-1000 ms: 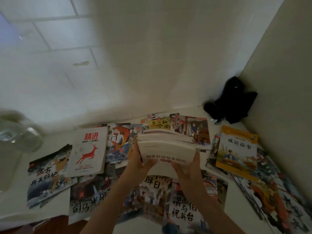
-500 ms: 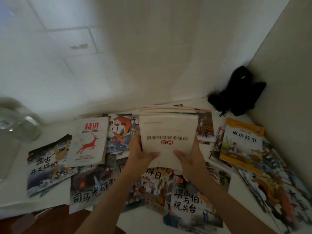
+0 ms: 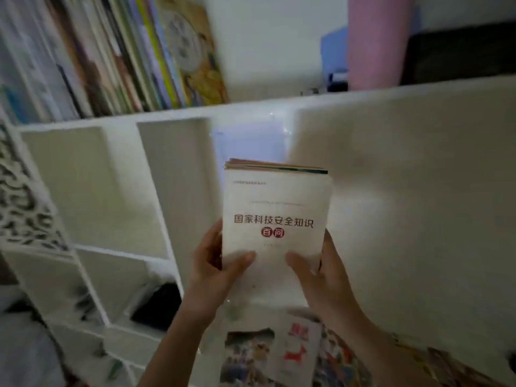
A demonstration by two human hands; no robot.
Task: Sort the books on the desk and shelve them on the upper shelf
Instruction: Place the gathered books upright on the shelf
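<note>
A stack of books with a cream cover on the front stands upright in the air below the upper shelf board. My left hand grips its lower left edge, thumb across the cover. My right hand grips the lower right edge the same way. Several leaning books fill the left part of the upper shelf. More picture books lie on the desk at the bottom of the view.
White cubby compartments sit left of the stack, one holding a dark object. A pink roll, a blue item and a black object stand on the upper shelf's right side. A white gap lies between them and the leaning books.
Both hands lifted the stack off the desk and raised it toward the shelf. The view tilted up from the desk to the shelving.
</note>
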